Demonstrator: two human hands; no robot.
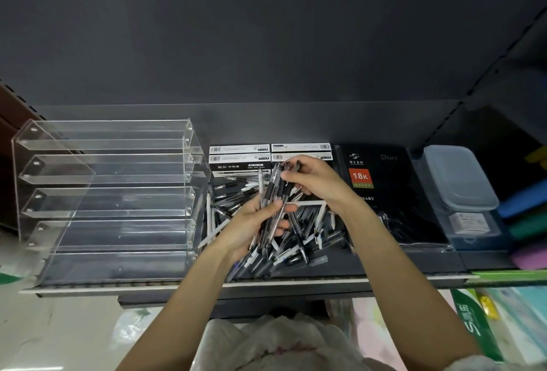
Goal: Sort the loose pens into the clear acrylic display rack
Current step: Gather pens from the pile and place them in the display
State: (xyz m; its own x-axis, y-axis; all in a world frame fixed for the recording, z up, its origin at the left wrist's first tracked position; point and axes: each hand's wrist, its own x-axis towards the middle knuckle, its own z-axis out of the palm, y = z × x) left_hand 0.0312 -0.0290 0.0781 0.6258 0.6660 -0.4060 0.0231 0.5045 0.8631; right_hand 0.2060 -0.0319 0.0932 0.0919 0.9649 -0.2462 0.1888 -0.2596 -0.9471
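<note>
Both bare forearms reach up and forward from the bottom of the view, converging toward the middle. Left hand (251,225): palm turned up, fingers and thumb curled round a bundle of black-and-clear plastic pens (273,205). Right hand (310,181): above and just right of the left, wrist bent, fingertips pinching the bundle's upper ends.

Dim, soft focus, warped edges
</note>
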